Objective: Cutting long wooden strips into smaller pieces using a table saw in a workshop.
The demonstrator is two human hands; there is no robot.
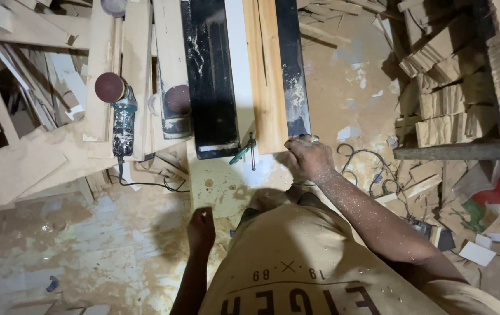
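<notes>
- Sawdust coats the right hand (308,156) & forearm; hand rests knuckles-up at the near corner of the black machine table (210,87), just beside the near end of the wooden board (266,81).
- R fingers curled downward at the table edge; looks like they grip the edge or sth under it, but can't tell what, fingertips hidden.
- Wooden board lies lengthwise on the table, running away from the person, next to a white strip (238,64).
- Left hand (201,228) hangs low by the person's side, loosely closed, holding nothing visible, well apart from the table.
- Green-handled tool (241,153) lies at the table's near edge, just left of the R hand, not touched.
- Angle grinder (122,116) w/ red-brown sanding disc sits on planks to the left, cable trailing to the floor.
- Stacked wood offcuts (442,87) to the right; loose wire (361,166) on the dusty floor near the R hand.
</notes>
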